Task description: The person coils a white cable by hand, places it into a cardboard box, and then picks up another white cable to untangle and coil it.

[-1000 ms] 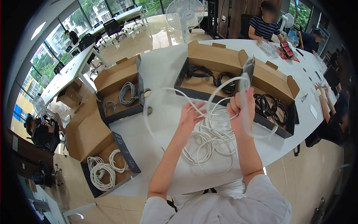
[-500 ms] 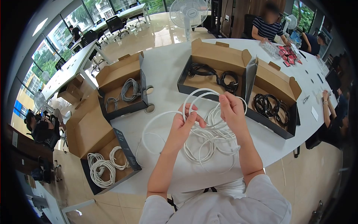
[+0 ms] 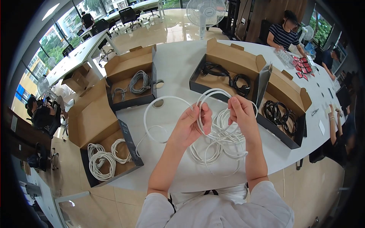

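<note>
A white cable (image 3: 215, 91) runs in loops between my two hands above the table. My left hand (image 3: 195, 123) is closed around the loops, thumb against the strands. On the other side my right hand (image 3: 243, 114) pinches the same cable between thumb and fingers. One free stretch of it arcs out to the left of my left hand. Below and behind the hands, a loose tangle of white cable (image 3: 213, 152) lies on the tabletop. Whether the held loops join this tangle cannot be made out.
Around the white table (image 3: 171, 60) stand open boxes: one with white cable coils (image 3: 102, 167), one with grey cable (image 3: 140, 82), and two with black cables (image 3: 240, 85). A person (image 3: 285, 34) sits at the far right by red packets (image 3: 303, 67). Another person's hands rest at the right edge.
The view has shifted, so the boxes appear further right. My left hand has turned and closed more around the loops, and the free arc at left has risen. My right hand still grips the cable.
</note>
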Demonstrator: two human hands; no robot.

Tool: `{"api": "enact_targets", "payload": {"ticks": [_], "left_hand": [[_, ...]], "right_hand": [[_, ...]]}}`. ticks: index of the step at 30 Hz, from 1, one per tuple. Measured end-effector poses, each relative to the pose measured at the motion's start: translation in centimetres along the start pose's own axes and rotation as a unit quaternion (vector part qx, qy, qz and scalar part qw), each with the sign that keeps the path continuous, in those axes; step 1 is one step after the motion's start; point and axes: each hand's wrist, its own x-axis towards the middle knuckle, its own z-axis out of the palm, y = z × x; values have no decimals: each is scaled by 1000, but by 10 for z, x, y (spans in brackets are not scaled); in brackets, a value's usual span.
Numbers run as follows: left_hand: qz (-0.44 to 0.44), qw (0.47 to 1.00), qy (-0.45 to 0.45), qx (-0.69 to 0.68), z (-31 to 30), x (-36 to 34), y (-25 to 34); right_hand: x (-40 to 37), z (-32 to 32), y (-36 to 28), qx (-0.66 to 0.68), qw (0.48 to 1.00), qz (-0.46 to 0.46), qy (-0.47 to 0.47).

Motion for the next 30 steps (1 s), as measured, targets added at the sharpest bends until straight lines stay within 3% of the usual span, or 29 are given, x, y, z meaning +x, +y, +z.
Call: {"api": "enact_targets", "payload": {"ticks": [3,6,9,12,15,16,19,21,24,26,30], "left_hand": [[-7,996,-91,15,-9,-1,1],[-24,987,-136,-80,-27,3,-1],[-53,988,-105,-97,-30,3,9],[-121,988,-80,-45,-30,-1,21],[-160,979,2,127,-19,-3,21],[-132,970,4,206,-20,-1,15],[-24,896,8,443,-24,4,-5],[80,800,12,594,-22,3,-13],[160,661,66,730,-20,2,-21],[147,660,57,734,-15,1,-18],[162,694,16,701,-12,0,-12]], "right_hand": [[-1,3,-3,20,1000,1,11],[2,2,6,35,999,6,-2],[6,5,13,3,998,-57,21],[3,3,6,-196,950,-220,100],[-13,8,-20,-291,903,-296,110],[-16,5,-20,-293,900,-314,75],[-28,0,-14,-103,982,-132,-83],[-26,5,-11,-18,989,-62,-136],[-24,13,-7,25,987,-27,-153],[-22,14,-5,10,987,-41,-156],[-18,4,-8,189,964,35,-185]]}}
